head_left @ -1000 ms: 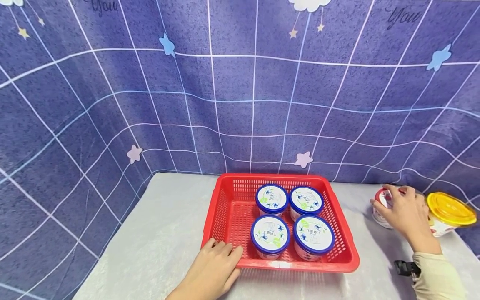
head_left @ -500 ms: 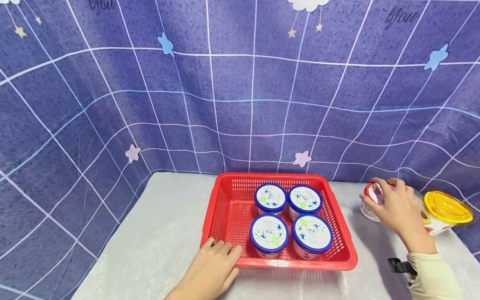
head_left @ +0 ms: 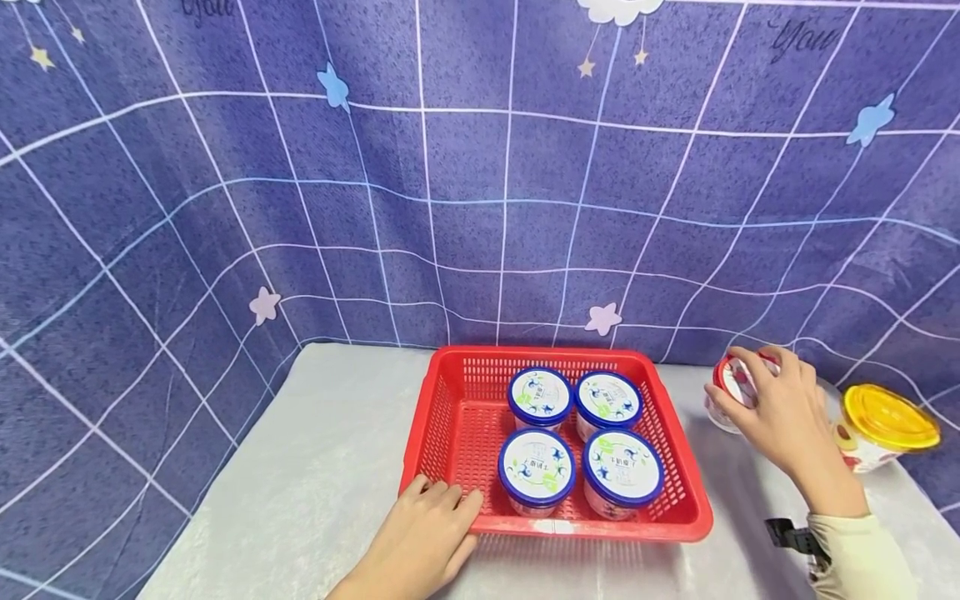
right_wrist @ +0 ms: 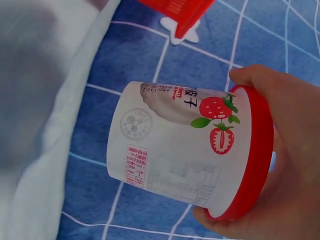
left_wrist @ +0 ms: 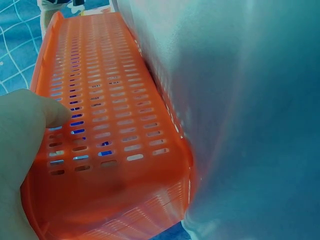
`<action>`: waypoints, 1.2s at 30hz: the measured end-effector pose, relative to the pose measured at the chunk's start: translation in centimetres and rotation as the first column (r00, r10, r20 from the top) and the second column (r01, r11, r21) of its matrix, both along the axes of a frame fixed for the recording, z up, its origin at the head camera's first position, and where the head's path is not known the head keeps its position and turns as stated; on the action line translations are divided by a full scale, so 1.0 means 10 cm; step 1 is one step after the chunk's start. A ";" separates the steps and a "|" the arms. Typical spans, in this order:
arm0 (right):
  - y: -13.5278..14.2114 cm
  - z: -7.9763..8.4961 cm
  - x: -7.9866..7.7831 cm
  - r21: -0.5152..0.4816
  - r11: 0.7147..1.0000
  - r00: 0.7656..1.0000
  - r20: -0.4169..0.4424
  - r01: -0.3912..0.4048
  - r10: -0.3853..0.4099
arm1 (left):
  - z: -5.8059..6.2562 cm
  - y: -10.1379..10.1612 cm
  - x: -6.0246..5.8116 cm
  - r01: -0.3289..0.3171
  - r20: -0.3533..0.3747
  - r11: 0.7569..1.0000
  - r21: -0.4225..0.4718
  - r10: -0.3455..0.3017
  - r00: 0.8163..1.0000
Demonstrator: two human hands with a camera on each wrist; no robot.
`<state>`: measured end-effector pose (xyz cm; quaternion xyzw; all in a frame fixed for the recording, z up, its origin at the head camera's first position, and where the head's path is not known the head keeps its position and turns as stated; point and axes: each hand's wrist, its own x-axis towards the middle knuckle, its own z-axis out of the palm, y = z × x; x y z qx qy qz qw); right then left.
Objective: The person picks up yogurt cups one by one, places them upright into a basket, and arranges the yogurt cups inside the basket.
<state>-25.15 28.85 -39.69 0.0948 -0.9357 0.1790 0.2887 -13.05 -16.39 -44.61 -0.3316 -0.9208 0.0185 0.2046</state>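
Observation:
In the head view, my left hand (head_left: 422, 535) holds the near left rim of a red plastic basket (head_left: 474, 454); the left wrist view shows the thumb (left_wrist: 56, 114) on its slotted outer wall. Several paper cups with blue lids (head_left: 540, 393) stand upright at the basket's middle and right. Off to the right of the basket, my right hand (head_left: 787, 421) grips a white cup with a red lid (right_wrist: 172, 142) printed with strawberries. Fingers and thumb hold it around the lid, from above. The palm hides part of that lid in the head view.
A tub with a yellow lid (head_left: 891, 417) stands on the pale tabletop (head_left: 300, 467) at the far right, close to my right wrist. Something greyish behind the right hand is mostly hidden. A blue gridded curtain (head_left: 465, 233) hangs along the table's back.
My right hand has carried the red-lidded cup leftward, closer to the basket. The left hand and the basket stay where they were.

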 end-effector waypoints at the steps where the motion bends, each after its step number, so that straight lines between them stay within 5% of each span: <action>1: -0.02 0.03 0.01 0.003 1.000 1.000 -0.009 -0.003 0.003 | 0.00 0.00 0.00 0.001 -0.008 1.000 0.002 -0.001 1.000; 11: -0.23 0.20 0.13 -0.005 0.998 0.996 -0.072 -0.056 0.056 | 0.03 -0.02 0.02 -0.012 0.015 1.000 -0.018 0.013 1.000; 17: -0.30 0.27 0.20 0.012 0.998 0.994 -0.091 -0.067 0.068 | 0.01 -0.01 -0.01 0.009 -0.046 1.000 -0.006 -0.010 0.999; 36: -0.65 0.51 0.13 0.036 0.985 0.970 -0.169 -0.170 0.174 | 0.02 0.00 0.02 -0.005 0.010 0.999 -0.032 0.005 1.000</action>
